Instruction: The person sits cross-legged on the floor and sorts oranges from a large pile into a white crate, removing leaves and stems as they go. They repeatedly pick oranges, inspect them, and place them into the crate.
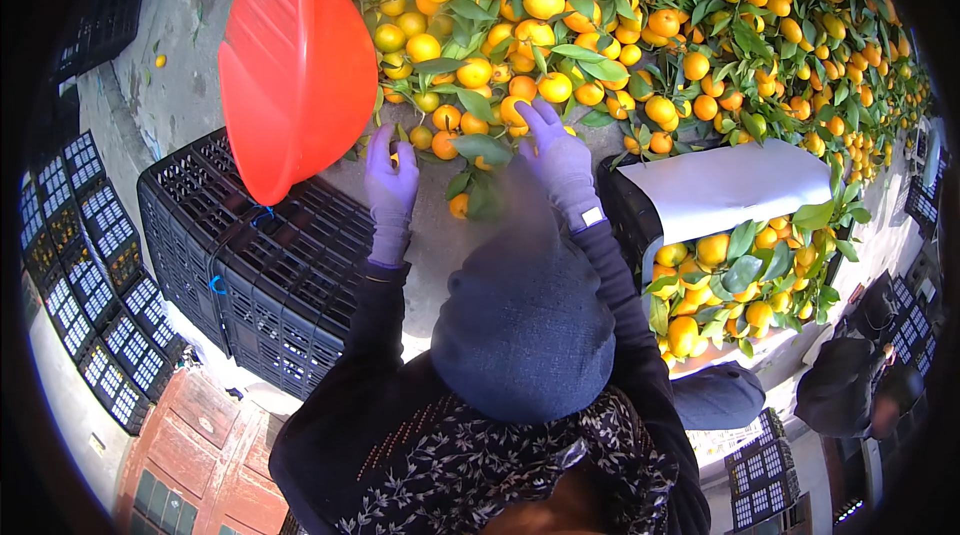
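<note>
My left hand (391, 169), in a purple glove, is at the near edge of a heap of mandarins with leaves (544, 2). Its thumb and fingers are parted, and a bit of yellow-orange shows between them; whether it is held is unclear. My right hand (555, 152), gloved alike, reaches into the heap's edge with fingers spread beside an orange mandarin (512, 112). Between both hands lie loose mandarins, one of them (459, 206) with a leafy sprig close to my cap. A blurred patch above the cap hides part of the floor.
Left of me, a red plastic basin (300, 77) leans over black plastic crates (255, 310). At right, a black crate (630, 197) holds leafy mandarins (712, 287) partly under a white sheet (735, 186). More crates (90, 272) stand far left; another person (840, 389) is far right.
</note>
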`<act>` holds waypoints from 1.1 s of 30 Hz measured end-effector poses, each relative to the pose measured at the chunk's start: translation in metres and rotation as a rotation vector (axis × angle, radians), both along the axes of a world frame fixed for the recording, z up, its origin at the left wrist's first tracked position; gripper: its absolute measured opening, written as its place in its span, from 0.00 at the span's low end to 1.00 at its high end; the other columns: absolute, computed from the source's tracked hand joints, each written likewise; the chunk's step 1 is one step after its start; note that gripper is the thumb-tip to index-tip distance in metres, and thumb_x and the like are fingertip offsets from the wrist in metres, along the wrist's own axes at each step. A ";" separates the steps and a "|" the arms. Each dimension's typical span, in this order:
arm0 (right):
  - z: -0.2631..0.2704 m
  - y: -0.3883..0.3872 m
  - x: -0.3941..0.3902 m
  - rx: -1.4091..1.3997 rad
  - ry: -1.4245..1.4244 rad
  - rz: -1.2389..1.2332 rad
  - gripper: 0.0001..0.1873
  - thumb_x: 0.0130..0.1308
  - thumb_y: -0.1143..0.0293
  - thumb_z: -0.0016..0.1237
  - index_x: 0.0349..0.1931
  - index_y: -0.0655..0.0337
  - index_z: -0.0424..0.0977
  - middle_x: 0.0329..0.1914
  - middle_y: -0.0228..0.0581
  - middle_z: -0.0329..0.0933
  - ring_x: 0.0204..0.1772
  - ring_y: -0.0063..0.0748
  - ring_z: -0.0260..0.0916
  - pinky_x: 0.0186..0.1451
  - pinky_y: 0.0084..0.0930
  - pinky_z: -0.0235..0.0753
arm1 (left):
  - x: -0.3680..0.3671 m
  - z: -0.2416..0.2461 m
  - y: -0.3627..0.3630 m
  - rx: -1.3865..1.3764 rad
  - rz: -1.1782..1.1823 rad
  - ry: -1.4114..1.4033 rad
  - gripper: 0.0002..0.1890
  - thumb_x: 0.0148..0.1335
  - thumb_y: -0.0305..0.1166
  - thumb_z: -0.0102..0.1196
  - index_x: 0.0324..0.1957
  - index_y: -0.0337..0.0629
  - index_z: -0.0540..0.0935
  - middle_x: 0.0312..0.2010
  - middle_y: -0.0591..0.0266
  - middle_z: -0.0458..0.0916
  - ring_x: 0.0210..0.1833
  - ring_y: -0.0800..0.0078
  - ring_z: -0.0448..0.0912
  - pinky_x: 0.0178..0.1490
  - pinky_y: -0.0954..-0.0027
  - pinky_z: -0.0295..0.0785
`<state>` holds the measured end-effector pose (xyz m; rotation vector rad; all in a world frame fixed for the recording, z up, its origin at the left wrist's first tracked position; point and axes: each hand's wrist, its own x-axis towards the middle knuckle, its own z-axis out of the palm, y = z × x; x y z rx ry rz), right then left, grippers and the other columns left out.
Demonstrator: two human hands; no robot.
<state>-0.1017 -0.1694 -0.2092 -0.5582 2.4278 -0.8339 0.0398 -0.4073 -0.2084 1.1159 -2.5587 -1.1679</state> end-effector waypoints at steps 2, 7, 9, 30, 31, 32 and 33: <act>-0.020 -0.033 -0.001 0.206 -0.098 0.120 0.31 0.61 0.69 0.53 0.67 0.40 0.67 0.72 0.38 0.65 0.50 0.51 0.81 0.50 0.47 0.81 | 0.010 -0.014 0.026 0.008 -0.113 -0.068 0.24 0.66 0.31 0.57 0.62 0.32 0.74 0.62 0.40 0.74 0.63 0.49 0.76 0.66 0.59 0.71; -0.048 -0.058 -0.012 0.386 -0.065 0.116 0.32 0.59 0.72 0.54 0.65 0.39 0.68 0.72 0.35 0.64 0.51 0.52 0.81 0.51 0.47 0.81 | 0.008 -0.051 0.082 -0.210 -0.405 -0.366 0.41 0.56 0.50 0.67 0.68 0.42 0.68 0.73 0.46 0.59 0.74 0.35 0.56 0.66 0.38 0.66; -0.043 -0.047 -0.015 0.247 -0.110 -0.022 0.31 0.58 0.72 0.54 0.64 0.40 0.69 0.72 0.34 0.64 0.51 0.52 0.81 0.52 0.46 0.80 | 0.003 -0.064 0.098 -0.294 -0.372 -0.508 0.44 0.53 0.55 0.68 0.67 0.44 0.68 0.75 0.49 0.54 0.75 0.30 0.49 0.63 0.32 0.65; 0.240 0.242 -0.002 -0.365 0.450 -1.152 0.29 0.68 0.77 0.57 0.69 0.65 0.65 0.65 0.42 0.71 0.65 0.32 0.71 0.66 0.31 0.73 | -0.018 -0.060 0.052 -0.167 -0.496 -0.590 0.38 0.50 0.61 0.67 0.56 0.43 0.82 0.66 0.52 0.69 0.62 0.48 0.72 0.62 0.49 0.71; 0.238 0.262 0.009 -0.197 0.535 -1.184 0.29 0.68 0.77 0.57 0.68 0.65 0.65 0.67 0.42 0.69 0.68 0.32 0.68 0.69 0.32 0.71 | -0.015 -0.054 0.041 -0.032 -0.506 -0.577 0.36 0.54 0.60 0.65 0.56 0.41 0.81 0.63 0.52 0.72 0.61 0.52 0.74 0.62 0.51 0.71; 0.233 0.280 0.020 -0.102 0.603 -1.127 0.29 0.67 0.76 0.57 0.68 0.65 0.65 0.71 0.45 0.67 0.72 0.38 0.65 0.71 0.34 0.68 | -0.015 -0.046 0.030 0.241 -0.416 -0.614 0.35 0.57 0.59 0.64 0.56 0.40 0.81 0.61 0.53 0.74 0.60 0.56 0.75 0.61 0.54 0.72; 0.226 0.295 0.030 0.060 0.668 -1.063 0.29 0.67 0.75 0.57 0.68 0.65 0.65 0.71 0.46 0.66 0.72 0.40 0.66 0.71 0.35 0.68 | -0.016 -0.036 0.022 0.452 -0.320 -0.539 0.33 0.61 0.58 0.62 0.56 0.39 0.81 0.59 0.54 0.76 0.58 0.60 0.76 0.61 0.56 0.72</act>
